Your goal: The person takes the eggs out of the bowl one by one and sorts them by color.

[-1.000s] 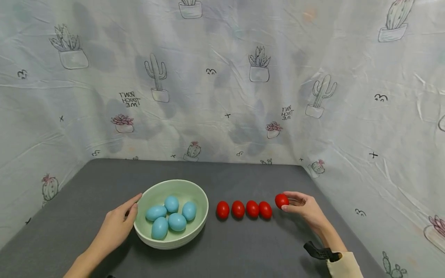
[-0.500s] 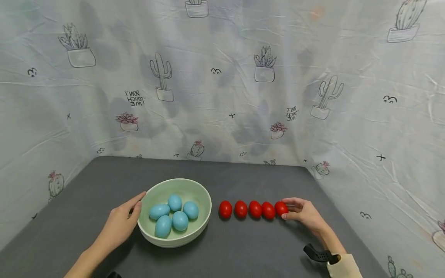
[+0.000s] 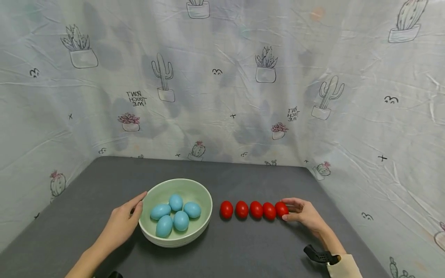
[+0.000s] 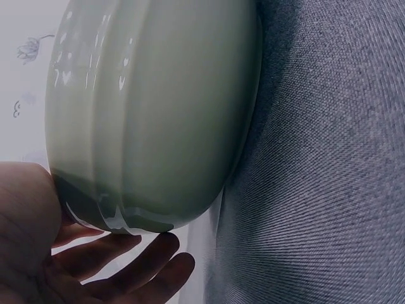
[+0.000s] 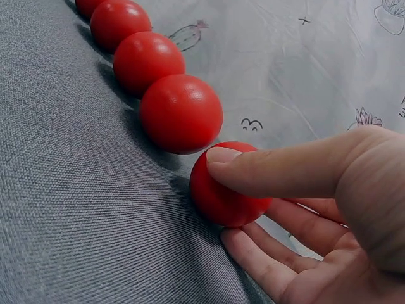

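A pale green bowl (image 3: 205, 193) sits on the left half of the table with several light blue eggs (image 3: 164, 226) inside. My left hand (image 3: 119, 224) holds its left side, fingers curved along the outer wall; in the left wrist view those fingertips (image 4: 166, 244) meet the bowl's wall. To the right, several red eggs (image 3: 256, 209) stand in a row. With thumb and fingers, my right hand (image 3: 306, 217) pinches the rightmost red egg (image 3: 281, 209). The right wrist view has the thumb across this egg (image 5: 221, 196), low over the cloth, beside its neighbour.
Dark grey cloth (image 3: 236, 247) covers the table. Behind and on both sides hangs a pale curtain (image 3: 222, 96) printed with cacti. A black band (image 3: 320, 255) circles the right wrist below a cream sleeve (image 3: 344, 266).
My right hand has lowered the red egg and brought it left to the end of the row. The left hand stays at the bowl; the head view has shifted slightly.
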Motion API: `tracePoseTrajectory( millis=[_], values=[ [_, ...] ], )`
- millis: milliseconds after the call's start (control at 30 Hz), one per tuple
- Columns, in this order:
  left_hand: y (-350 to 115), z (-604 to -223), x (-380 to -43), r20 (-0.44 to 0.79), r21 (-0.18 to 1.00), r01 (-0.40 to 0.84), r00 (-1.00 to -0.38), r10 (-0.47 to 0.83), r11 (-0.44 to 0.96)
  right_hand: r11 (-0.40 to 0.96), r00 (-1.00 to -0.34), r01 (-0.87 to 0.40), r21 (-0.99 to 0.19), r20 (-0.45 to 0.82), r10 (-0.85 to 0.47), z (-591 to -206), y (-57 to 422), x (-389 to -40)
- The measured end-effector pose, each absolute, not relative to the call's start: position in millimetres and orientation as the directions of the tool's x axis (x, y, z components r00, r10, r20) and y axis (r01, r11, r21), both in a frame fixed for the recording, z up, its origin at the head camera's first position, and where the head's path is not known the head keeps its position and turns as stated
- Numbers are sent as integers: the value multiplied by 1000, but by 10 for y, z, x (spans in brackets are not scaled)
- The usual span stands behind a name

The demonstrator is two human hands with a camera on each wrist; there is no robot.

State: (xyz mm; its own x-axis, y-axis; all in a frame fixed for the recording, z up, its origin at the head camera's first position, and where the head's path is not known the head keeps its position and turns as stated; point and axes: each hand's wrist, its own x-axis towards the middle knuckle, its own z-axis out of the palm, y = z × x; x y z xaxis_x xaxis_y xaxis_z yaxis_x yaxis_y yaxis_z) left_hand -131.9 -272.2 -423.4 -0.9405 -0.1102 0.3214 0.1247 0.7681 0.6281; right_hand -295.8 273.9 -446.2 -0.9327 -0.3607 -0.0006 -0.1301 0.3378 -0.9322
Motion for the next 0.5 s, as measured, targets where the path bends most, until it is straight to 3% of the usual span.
tracePoseTrajectory(
  millis=[500],
  values=[
    [-2699, -4233, -1312, 306, 624, 103, -944, -122, 774, 311, -946, -114, -944, 7, -325, -4435, 2762, -2915]
  ],
)
